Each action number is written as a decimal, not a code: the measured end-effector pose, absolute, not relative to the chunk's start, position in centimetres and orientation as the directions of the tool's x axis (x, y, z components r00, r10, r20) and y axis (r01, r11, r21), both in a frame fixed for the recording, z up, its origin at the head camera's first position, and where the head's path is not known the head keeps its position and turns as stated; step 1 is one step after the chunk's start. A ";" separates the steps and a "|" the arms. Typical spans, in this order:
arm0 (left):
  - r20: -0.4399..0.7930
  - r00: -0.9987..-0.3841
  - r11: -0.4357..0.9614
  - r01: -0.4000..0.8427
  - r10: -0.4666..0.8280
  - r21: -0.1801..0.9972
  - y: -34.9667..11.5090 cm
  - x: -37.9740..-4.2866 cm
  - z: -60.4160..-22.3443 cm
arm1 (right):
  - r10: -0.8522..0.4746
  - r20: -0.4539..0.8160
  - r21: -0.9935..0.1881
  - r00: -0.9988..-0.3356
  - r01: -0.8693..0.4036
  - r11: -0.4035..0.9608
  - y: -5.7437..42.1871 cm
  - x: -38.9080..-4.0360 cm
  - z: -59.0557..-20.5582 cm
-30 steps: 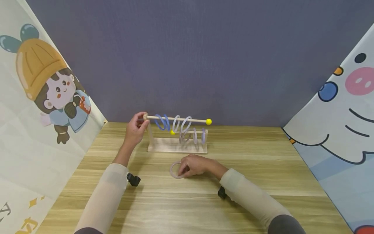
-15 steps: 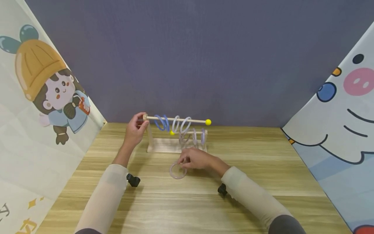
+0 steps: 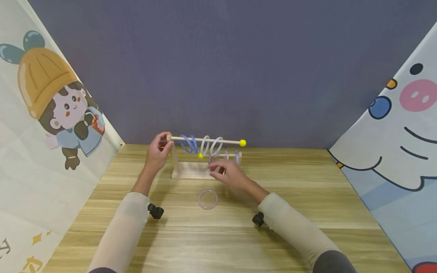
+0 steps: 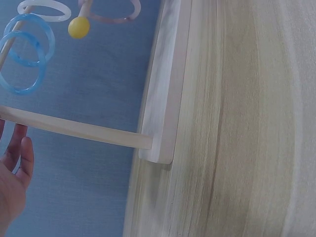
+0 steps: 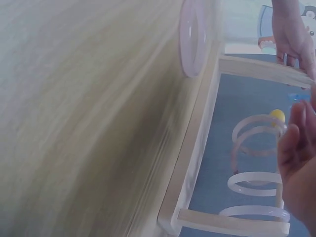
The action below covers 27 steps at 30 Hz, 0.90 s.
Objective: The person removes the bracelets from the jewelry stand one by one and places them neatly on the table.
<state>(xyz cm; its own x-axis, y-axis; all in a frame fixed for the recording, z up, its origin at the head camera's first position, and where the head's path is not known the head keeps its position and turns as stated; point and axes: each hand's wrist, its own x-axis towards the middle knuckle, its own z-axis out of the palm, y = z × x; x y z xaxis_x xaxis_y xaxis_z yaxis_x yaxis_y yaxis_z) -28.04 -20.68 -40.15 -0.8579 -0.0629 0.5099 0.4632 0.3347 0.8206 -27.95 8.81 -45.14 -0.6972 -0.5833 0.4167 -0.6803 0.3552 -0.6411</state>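
Note:
A wooden bangle stand (image 3: 191, 170) has an upper and a lower rod, each tipped with a yellow ball. My left hand (image 3: 157, 153) holds the top of its left post (image 4: 74, 127), thumb in front. Blue bangles (image 4: 23, 63) and whitish bangles (image 3: 216, 146) hang on the upper rod; pale pink and lilac bangles (image 5: 254, 183) hang on the lower one. My right hand (image 3: 231, 173) hovers in front of the lower rod, fingers loosely bent and nothing visible between them, partly covering those bangles. One pale pink bangle (image 3: 208, 209) lies flat on the table before the stand.
The wood-grain table (image 3: 191, 242) extends toward me and to both sides of the stand. Behind it rises a dark blue-grey wall (image 3: 225, 76). Cartoon-printed panels (image 3: 24, 159) flank the table on the left and right.
My right hand has let go of the pale pink bangle, leaving it on the table, and has moved forward to the lower rod. The left hand stays at the post.

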 end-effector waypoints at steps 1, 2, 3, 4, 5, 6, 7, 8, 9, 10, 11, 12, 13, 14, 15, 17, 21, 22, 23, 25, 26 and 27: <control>0.511 -0.857 0.336 0.464 -0.063 0.819 -20.7 -28.0 -40.1 | -0.551 0.437 -0.654 -0.710 -0.672 0.347 8.7 -28.0 -45.1; 0.514 -0.856 0.337 0.466 -0.063 0.818 -20.7 -28.1 -40.1 | -0.519 0.457 -0.667 -0.723 -0.664 0.338 8.6 -28.1 -45.0; 0.515 -0.855 0.337 0.468 -0.063 0.817 -20.7 -28.0 -40.1 | -0.486 0.475 -0.679 -0.734 -0.657 0.329 8.5 -28.1 -44.9; 0.517 -0.854 0.337 0.470 -0.062 0.816 -20.7 -28.0 -40.1 | -0.452 0.489 -0.688 -0.746 -0.648 0.326 8.4 -28.2 -44.8; 0.519 -0.852 0.337 0.472 -0.062 0.815 -20.7 -28.1 -40.1 | -0.419 0.500 -0.694 -0.758 -0.640 0.330 8.3 -28.2 -44.8; 0.519 -0.852 0.333 0.473 -0.061 0.816 -20.7 -28.1 -40.1 | -0.386 0.509 -0.701 -0.769 -0.631 0.333 8.3 -28.2 -44.6; 0.520 -0.852 0.333 0.474 -0.060 0.815 -20.7 -28.1 -40.1 | -0.358 0.515 -0.709 -0.779 -0.621 0.334 8.2 -28.3 -44.5; 0.519 -0.853 0.329 0.474 -0.060 0.817 -20.7 -28.1 -40.1 | -0.332 0.517 -0.715 -0.789 -0.612 0.339 8.1 -28.3 -44.4; 0.517 -0.854 0.328 0.472 -0.061 0.818 -20.7 -28.1 -40.2 | -0.307 0.517 -0.721 -0.799 -0.600 0.347 8.0 -28.3 -44.3; 0.516 -0.855 0.327 0.471 -0.061 0.819 -20.8 -28.1 -40.2 | -0.284 0.516 -0.729 -0.808 -0.589 0.350 7.9 -28.4 -44.2; 0.513 -0.856 0.326 0.469 -0.060 0.821 -20.8 -28.1 -40.2 | -0.263 0.514 -0.737 -0.816 -0.577 0.352 7.8 -28.4 -44.1; 0.511 -0.857 0.327 0.467 -0.060 0.822 -20.8 -28.1 -40.2 | -0.243 0.509 -0.748 -0.826 -0.564 0.350 7.7 -28.5 -44.0; 0.509 -0.859 0.326 0.465 -0.060 0.823 -20.9 -28.1 -40.2 | -0.227 0.499 -0.760 -0.837 -0.548 0.350 7.7 -28.5 -43.9; 0.507 -0.860 0.326 0.463 -0.060 0.824 -20.9 -28.2 -40.2 | -0.212 0.489 -0.770 -0.846 -0.533 0.352 7.6 -28.5 -43.8; 0.507 -0.860 0.327 0.464 -0.058 0.823 -20.9 -28.2 -40.2 | -0.199 0.478 -0.780 -0.856 -0.517 0.352 7.5 -28.6 -43.7; 0.508 -0.859 0.333 0.464 -0.056 0.821 -20.9 -28.1 -40.2 | -0.178 0.458 -0.796 -0.871 -0.491 0.355 7.4 -28.6 -43.6; 0.511 -0.858 0.342 0.464 -0.058 0.817 -20.9 -28.1 -40.2 | -0.153 0.433 -0.812 -0.888 -0.458 0.362 7.1 -28.7 -43.4; 0.512 -0.857 0.343 0.465 -0.057 0.816 -20.9 -28.1 -40.3 | -0.148 0.433 -0.813 -0.889 -0.456 0.361 7.1 -28.7 -43.4; 0.514 -0.856 0.342 0.467 -0.057 0.815 -20.9 -28.1 -40.3 | -0.144 0.433 -0.816 -0.890 -0.455 0.357 7.0 -28.7 -43.4; 0.518 -0.853 0.341 0.472 -0.056 0.813 -20.9 -28.1 -40.3 | -0.139 0.430 -0.824 -0.892 -0.451 0.342 6.9 -28.8 -43.3; 0.518 -0.854 0.334 0.473 -0.056 0.815 -20.9 -28.1 -40.3 | -0.138 0.426 -0.830 -0.894 -0.447 0.334 6.8 -28.8 -43.3; 0.517 -0.854 0.331 0.473 -0.054 0.816 -20.9 -28.1 -40.2 | -0.136 0.422 -0.835 -0.896 -0.443 0.325 6.7 -28.8 -43.3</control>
